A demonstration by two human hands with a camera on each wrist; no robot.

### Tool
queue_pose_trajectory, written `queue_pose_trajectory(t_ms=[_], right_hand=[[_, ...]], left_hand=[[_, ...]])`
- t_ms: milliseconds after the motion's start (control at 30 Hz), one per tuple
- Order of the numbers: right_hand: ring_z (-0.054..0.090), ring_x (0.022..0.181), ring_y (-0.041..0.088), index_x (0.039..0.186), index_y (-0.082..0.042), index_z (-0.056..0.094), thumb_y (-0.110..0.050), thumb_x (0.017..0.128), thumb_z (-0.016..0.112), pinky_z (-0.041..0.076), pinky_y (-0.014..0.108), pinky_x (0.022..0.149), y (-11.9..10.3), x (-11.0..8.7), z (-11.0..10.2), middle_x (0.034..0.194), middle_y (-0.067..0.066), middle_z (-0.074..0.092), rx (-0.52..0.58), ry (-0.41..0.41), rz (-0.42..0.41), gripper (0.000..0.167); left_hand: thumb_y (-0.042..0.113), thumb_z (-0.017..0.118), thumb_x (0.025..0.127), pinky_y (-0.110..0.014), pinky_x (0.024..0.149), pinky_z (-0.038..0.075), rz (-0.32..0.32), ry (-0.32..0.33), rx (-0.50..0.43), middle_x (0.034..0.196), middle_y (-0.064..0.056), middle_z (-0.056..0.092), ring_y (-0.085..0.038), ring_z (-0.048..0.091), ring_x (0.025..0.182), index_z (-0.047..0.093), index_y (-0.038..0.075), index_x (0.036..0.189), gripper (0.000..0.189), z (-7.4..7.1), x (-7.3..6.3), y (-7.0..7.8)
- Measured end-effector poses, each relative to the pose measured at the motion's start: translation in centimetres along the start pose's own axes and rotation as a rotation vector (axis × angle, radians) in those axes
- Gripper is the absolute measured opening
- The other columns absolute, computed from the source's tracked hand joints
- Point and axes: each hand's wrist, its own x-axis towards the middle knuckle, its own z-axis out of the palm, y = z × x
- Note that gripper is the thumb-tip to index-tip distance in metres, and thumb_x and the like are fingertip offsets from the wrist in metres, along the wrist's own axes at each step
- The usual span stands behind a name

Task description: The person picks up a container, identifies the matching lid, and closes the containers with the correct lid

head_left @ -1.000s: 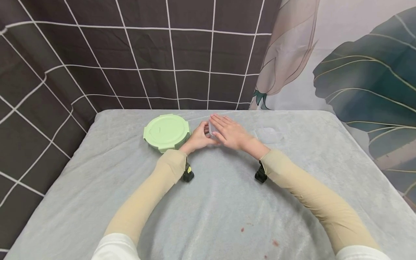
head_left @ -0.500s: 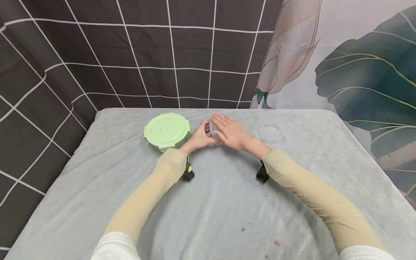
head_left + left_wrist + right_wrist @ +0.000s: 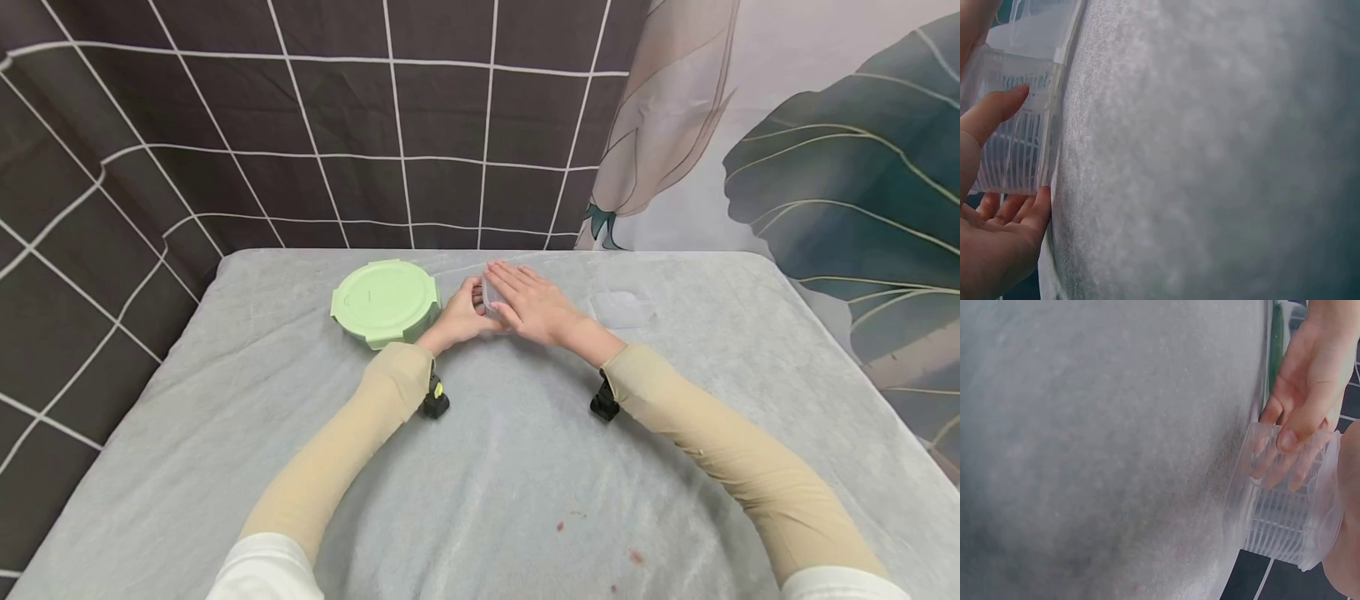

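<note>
A small clear plastic box (image 3: 491, 298) with ribbed walls stands near the back of the table, mostly hidden by the hands in the head view. My left hand (image 3: 459, 317) grips it from the left, thumb on the near wall and fingers around the side. In the left wrist view the ribbed box (image 3: 1016, 144) shows between thumb and fingers. My right hand (image 3: 534, 307) lies flat over the top of the box, fingers straight and together. In the right wrist view the left hand (image 3: 1310, 387) holds one end of the box (image 3: 1279, 512), with the right hand (image 3: 1342, 544) at its upper side.
Left of the hands stands a round container with a light green clip lid (image 3: 386, 302), close beside the left wrist. A flat, clear plastic piece (image 3: 622, 310) lies right of the right hand. Grey cloth covers the table (image 3: 510, 467); a dark gridded curtain (image 3: 442, 125) hangs behind.
</note>
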Motion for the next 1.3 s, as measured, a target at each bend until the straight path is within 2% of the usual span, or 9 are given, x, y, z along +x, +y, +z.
queue_pose_trajectory(t_ms=[333, 500, 800, 1067, 1300], right_hand=[[0.017, 0.149, 0.024, 0.152, -0.008, 0.025, -0.037, 0.104, 0.03, 0.015, 0.044, 0.123, -0.2, -0.1, 0.1, 0.16, 0.009, 0.021, -0.013, 0.037, 0.0, 0.057], [0.018, 0.149, 0.023, 0.152, -0.01, 0.027, -0.035, 0.104, 0.031, 0.016, 0.044, 0.122, -0.5, -0.3, 0.0, 0.16, 0.007, 0.023, -0.008, 0.046, 0.009, 0.054], [0.018, 0.149, 0.024, 0.152, -0.009, 0.027, -0.032, 0.104, 0.03, 0.015, 0.044, 0.123, -1.2, -0.5, -0.4, 0.159, 0.008, 0.024, -0.003, 0.035, -0.001, 0.053], [0.02, 0.148, 0.024, 0.151, -0.008, 0.029, -0.031, 0.104, 0.034, 0.016, 0.046, 0.122, -1.8, -0.4, -0.5, 0.158, 0.009, 0.027, 0.047, 0.068, -0.029, 0.052], [0.023, 0.148, 0.024, 0.15, -0.006, 0.031, -0.03, 0.105, 0.033, 0.015, 0.045, 0.122, -2.0, -0.2, -0.4, 0.157, 0.01, 0.031, 0.098, 0.101, -0.046, 0.051]], left_hand=[[0.003, 0.08, 0.072, -0.034, 0.11, 0.041, -0.015, 0.012, -0.026, 0.14, -0.02, 0.046, -0.03, 0.046, 0.132, 0.03, -0.001, 0.143, 0.087, 0.2, 0.0, 0.1], [0.007, 0.081, 0.073, -0.033, 0.111, 0.04, -0.044, 0.019, -0.003, 0.142, -0.02, 0.042, -0.029, 0.044, 0.133, 0.027, 0.0, 0.146, 0.091, 0.2, -0.1, 0.3], [0.01, 0.08, 0.072, -0.037, 0.11, 0.041, -0.076, 0.092, 0.064, 0.142, -0.022, 0.045, -0.032, 0.046, 0.132, 0.029, 0.0, 0.146, 0.091, 0.6, -0.7, 1.1], [0.011, 0.078, 0.072, -0.04, 0.112, 0.039, -0.099, 0.164, 0.11, 0.142, -0.025, 0.045, -0.034, 0.045, 0.133, 0.029, -0.002, 0.145, 0.089, 0.8, -1.7, 1.9], [0.014, 0.08, 0.073, -0.039, 0.112, 0.039, -0.103, 0.192, 0.157, 0.142, -0.025, 0.046, -0.034, 0.047, 0.132, 0.029, -0.004, 0.145, 0.09, 0.4, -2.2, 2.1]])
